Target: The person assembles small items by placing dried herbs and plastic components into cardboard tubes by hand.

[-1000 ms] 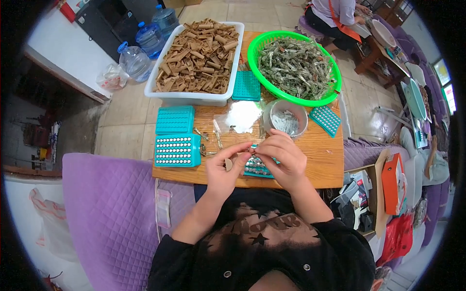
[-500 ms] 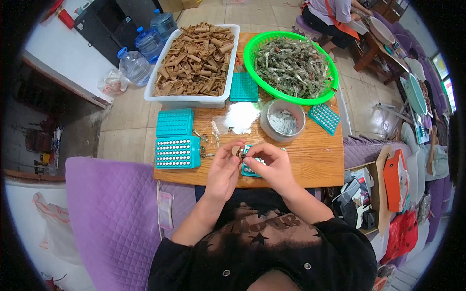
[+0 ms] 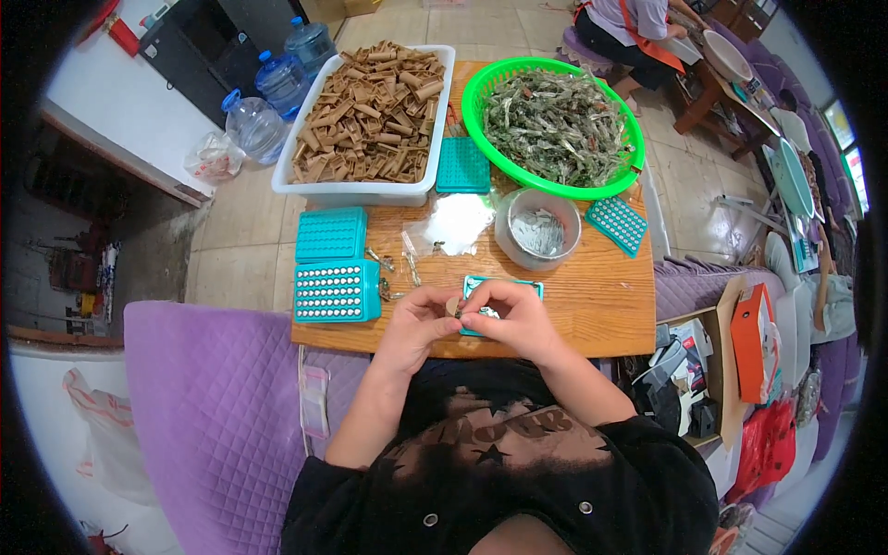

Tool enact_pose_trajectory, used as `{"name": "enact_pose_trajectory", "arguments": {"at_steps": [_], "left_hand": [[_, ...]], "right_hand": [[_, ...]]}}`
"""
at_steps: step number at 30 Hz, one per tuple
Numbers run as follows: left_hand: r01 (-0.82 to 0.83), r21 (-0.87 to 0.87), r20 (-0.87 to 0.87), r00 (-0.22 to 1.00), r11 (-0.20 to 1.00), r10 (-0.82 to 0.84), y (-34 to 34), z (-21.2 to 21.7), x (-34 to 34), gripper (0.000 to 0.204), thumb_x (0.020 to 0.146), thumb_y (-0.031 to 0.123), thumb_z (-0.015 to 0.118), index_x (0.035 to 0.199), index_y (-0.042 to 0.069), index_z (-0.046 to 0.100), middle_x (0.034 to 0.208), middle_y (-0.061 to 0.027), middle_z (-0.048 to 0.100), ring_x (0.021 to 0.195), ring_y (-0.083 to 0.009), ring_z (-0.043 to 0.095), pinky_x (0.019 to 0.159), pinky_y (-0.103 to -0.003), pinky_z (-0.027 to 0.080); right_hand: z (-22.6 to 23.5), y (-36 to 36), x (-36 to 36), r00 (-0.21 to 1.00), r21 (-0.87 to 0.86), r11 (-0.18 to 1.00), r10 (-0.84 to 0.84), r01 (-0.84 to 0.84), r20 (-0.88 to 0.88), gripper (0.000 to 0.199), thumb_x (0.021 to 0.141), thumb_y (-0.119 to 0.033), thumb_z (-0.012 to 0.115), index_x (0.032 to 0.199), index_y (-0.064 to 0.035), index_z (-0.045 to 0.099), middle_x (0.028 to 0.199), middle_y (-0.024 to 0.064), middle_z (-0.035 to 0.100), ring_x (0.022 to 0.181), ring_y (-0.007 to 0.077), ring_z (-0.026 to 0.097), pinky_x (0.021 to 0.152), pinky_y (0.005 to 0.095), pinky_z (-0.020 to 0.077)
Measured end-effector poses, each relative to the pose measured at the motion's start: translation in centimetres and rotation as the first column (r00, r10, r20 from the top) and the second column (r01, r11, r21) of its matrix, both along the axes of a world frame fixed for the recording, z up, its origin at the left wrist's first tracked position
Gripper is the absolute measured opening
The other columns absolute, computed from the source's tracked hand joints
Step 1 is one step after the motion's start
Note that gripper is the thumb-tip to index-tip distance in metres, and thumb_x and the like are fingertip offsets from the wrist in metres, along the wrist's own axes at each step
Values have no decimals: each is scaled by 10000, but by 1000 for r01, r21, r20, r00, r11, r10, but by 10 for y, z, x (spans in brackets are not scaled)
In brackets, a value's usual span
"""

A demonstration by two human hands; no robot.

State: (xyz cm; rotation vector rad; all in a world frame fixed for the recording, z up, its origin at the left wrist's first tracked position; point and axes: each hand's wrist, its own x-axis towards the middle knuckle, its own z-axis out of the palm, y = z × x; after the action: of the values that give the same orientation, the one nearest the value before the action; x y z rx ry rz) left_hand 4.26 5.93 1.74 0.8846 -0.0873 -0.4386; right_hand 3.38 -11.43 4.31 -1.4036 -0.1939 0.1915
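Close together over the near edge of the wooden table, my two hands work at one small piece. My left hand (image 3: 416, 326) pinches a tan plastic piece (image 3: 452, 306) like those in the big bin. The fingers of my right hand (image 3: 518, 319) are closed at the same piece; a small dark part shows between the hands, too small to name. Partly hidden beneath my right hand lies a teal tray (image 3: 529, 286) with white-topped pieces. To the left of my hands are a teal rack (image 3: 377, 301) filled with rows of silvery round tops and a few loose small metal parts (image 3: 386, 262).
A white bin (image 3: 361, 191) heaped with brown plastic pieces and a green basket (image 3: 592, 193) of clear-wrapped parts stand at the back. Between them and me are a round tub (image 3: 511, 242) of small strips and more teal trays (image 3: 330, 233). Another person (image 3: 629, 32) sits far right.
My hands have drawn closer together, and my right fingers now meet the tan piece more tightly. My left hand has tilted inward. The table's other things stay put.
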Motion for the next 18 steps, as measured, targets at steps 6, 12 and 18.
{"name": "enact_pose_trajectory", "arguments": {"at_steps": [6,12,18], "left_hand": [[208,335,59,969,919,-241,10,19,9,314,698,24,727,987,1,606,993,-106,627,871,-158,616,777,-273,506],[90,-15,-95,991,996,-91,-8,20,-2,258,854,71,577,1078,12,464,1141,-178,562,998,-237,589,832,-340,510],[-177,84,87,982,981,170,-18,14,-7,228,901,78,506,1107,32,420,1175,-197,537,1069,-272,551,836,-337,499]], "right_hand": [[-16,-6,-5,987,144,988,82,-62,-135,163,769,-42,686,793,-42,525,759,10,577,738,61,551,636,199,451],[-4,3,-5,981,275,957,-39,91,-189,272,780,-30,673,960,-48,471,731,7,553,665,52,531,588,191,443],[-1,-4,-12,991,-251,959,-133,129,3,268,806,-58,640,1042,-41,514,649,16,566,549,43,477,519,203,413]]}}
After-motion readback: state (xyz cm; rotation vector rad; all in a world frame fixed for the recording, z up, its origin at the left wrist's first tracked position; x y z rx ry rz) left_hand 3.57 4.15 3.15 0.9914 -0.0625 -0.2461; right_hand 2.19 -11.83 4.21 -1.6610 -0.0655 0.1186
